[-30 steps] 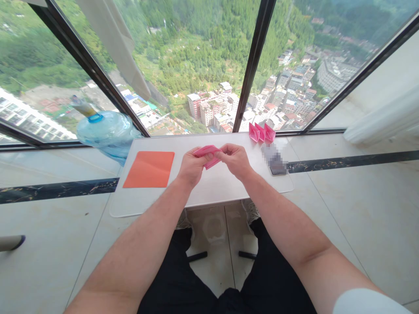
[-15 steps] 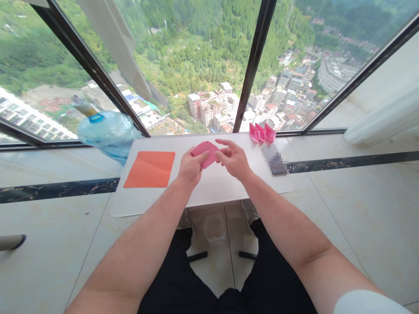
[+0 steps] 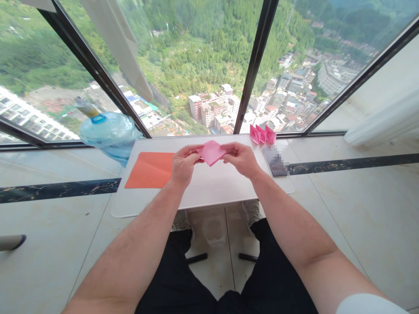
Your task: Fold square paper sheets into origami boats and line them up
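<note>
A pink folded paper (image 3: 212, 152) is held up over the white table (image 3: 209, 187), its face a diamond shape. My left hand (image 3: 185, 163) pinches its left corner between thumb and fingers. On the opposite corner, my right hand (image 3: 241, 158) has the same kind of pinch. Left of my hands lies a stack or sheet of orange paper (image 3: 149, 171), partly covered by my left hand. Several pink folded paper pieces (image 3: 262, 134) stand in a row at the table's far right edge.
A phone (image 3: 277, 165), partly blurred out, lies at the table's right end. Behind the left end is a large blue water bottle (image 3: 109, 131). Window frames (image 3: 253, 65) rise beyond the table. My shoes (image 3: 252, 211) are under its near edge.
My right hand has closed on the paper's right corner. My left hand has shifted left to the other corner, and the paper has turned to a level diamond.
</note>
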A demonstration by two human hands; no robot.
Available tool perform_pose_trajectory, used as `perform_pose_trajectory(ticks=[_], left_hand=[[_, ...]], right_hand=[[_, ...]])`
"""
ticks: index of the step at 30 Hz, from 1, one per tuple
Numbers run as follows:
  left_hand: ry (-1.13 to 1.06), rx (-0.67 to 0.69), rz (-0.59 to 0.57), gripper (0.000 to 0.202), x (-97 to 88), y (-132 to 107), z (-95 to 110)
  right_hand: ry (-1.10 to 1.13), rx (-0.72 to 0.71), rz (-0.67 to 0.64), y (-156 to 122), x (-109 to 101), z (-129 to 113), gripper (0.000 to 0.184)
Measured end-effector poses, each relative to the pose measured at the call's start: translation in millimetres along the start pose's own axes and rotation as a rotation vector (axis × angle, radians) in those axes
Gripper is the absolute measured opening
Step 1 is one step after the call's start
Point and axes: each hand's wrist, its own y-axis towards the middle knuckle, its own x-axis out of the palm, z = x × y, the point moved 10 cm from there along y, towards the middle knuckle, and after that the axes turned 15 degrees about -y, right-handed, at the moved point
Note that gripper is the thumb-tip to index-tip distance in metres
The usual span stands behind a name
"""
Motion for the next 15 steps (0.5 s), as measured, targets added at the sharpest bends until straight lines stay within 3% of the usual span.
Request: perform_pose_trajectory(ticks=[5,15], left_hand=[[0.099,0.009,-0.002,0.023,0.6,-2,1],[0.046,-0.025,0.023,0.025,-0.9,-3,1]], right_hand=[[-0.005,-0.004,0.089,-1,-11,1,0.017],[0.053,0.066,0.064,2,-18,8,0.019]])
